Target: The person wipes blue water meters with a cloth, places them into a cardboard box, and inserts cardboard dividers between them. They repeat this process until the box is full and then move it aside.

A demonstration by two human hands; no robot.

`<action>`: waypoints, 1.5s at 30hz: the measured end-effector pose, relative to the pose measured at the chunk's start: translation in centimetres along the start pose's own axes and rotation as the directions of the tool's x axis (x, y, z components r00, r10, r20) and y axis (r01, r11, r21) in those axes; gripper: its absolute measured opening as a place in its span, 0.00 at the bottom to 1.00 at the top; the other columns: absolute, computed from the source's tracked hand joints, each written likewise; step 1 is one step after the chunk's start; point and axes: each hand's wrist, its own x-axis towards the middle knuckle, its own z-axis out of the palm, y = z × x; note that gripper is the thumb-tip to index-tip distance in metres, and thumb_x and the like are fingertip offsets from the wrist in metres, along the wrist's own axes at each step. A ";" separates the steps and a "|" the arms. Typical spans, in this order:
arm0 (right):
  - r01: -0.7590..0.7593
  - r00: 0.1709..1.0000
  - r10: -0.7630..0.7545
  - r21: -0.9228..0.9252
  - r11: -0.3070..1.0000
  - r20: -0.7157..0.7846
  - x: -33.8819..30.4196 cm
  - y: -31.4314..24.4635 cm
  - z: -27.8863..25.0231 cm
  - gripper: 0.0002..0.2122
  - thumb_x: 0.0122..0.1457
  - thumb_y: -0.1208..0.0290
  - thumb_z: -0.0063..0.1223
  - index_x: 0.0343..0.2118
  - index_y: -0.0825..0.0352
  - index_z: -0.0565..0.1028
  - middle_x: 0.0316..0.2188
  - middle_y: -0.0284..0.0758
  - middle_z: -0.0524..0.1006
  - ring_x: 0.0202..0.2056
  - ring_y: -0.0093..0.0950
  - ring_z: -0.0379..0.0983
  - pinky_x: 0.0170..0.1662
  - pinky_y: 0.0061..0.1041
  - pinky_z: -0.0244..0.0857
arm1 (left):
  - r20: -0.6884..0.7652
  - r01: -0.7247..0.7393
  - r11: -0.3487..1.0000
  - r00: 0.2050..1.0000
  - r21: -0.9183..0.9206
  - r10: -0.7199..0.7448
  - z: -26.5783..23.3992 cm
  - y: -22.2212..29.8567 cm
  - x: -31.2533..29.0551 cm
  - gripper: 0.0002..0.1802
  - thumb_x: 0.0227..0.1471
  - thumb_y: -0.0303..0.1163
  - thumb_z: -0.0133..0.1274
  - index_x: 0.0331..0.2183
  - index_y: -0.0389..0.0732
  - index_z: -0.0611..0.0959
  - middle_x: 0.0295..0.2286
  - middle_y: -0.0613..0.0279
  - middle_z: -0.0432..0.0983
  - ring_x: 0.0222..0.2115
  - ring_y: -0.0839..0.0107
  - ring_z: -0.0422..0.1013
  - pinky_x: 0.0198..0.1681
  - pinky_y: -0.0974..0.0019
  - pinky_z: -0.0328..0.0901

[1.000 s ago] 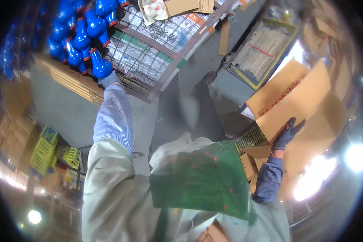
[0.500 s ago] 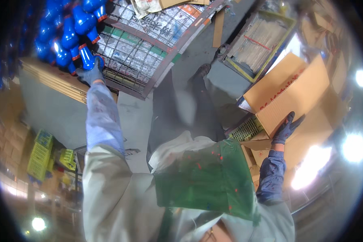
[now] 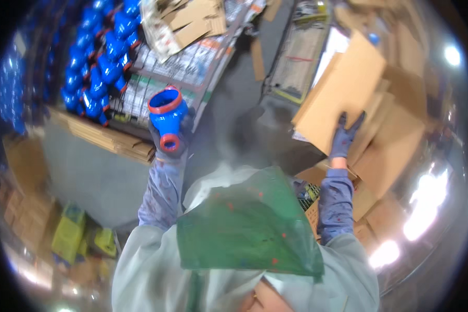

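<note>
My left hand (image 3: 184,148), in a dark glove, is closed around a blue pipe fitting (image 3: 169,118) with red-rimmed openings. Its wide mouth tilts up, and a smaller round opening points toward me. The fingers are partly hidden behind the fitting. On the right, my gloved right hand (image 3: 342,138) lies against the panel of a cardboard box (image 3: 343,88), with two fingers spread in a V. Far left, several more blue fittings (image 3: 96,88) with red ends are piled in rows.
A wire-mesh crate (image 3: 140,86) lined with printed sheets stands behind the left hand, with cardboard scraps (image 3: 197,21) on it. Flattened cartons (image 3: 101,134) are stacked beside the pile. Past the box is a yellow-edged bin (image 3: 291,96). Yellow-green baskets (image 3: 70,234) sit lower left.
My left hand has drawn a blue fitting away from the pile, to the right and toward me. My right hand has shifted slightly left on the box, its fingers still spread.
</note>
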 end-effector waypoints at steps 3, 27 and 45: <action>0.093 0.995 -0.094 -0.038 0.995 -0.032 -1.0 -1.0 -1.2 0.32 0.60 0.63 0.48 0.62 0.68 0.49 0.62 0.43 0.52 0.61 0.35 0.50 0.62 0.29 0.45 | 0.066 0.290 0.956 0.956 -0.050 -0.287 3.7 -6.3 1.5 0.30 0.48 0.43 0.58 0.51 0.41 0.70 0.45 0.48 0.68 0.38 0.61 0.72 0.41 0.65 0.72; -0.184 0.983 0.183 0.031 0.983 0.033 8.8 20.9 -8.9 0.32 0.55 0.50 0.49 0.58 0.64 0.59 0.44 0.52 0.72 0.45 0.49 0.69 0.47 0.41 0.65 | -0.199 -0.783 -0.585 0.620 -0.212 -0.759 8.8 -39.3 8.1 0.18 0.42 0.42 0.52 0.36 0.43 0.76 0.29 0.52 0.77 0.33 0.57 0.74 0.48 0.49 0.59; -0.261 0.965 0.251 0.162 0.952 0.080 7.6 39.6 10.5 0.18 0.60 0.65 0.40 0.50 0.68 0.70 0.42 0.47 0.76 0.44 0.42 0.73 0.47 0.34 0.65 | -0.227 -0.897 -0.379 0.427 -0.226 -0.875 10.4 -40.4 8.7 0.18 0.47 0.33 0.47 0.43 0.41 0.76 0.30 0.60 0.75 0.33 0.65 0.73 0.38 0.62 0.64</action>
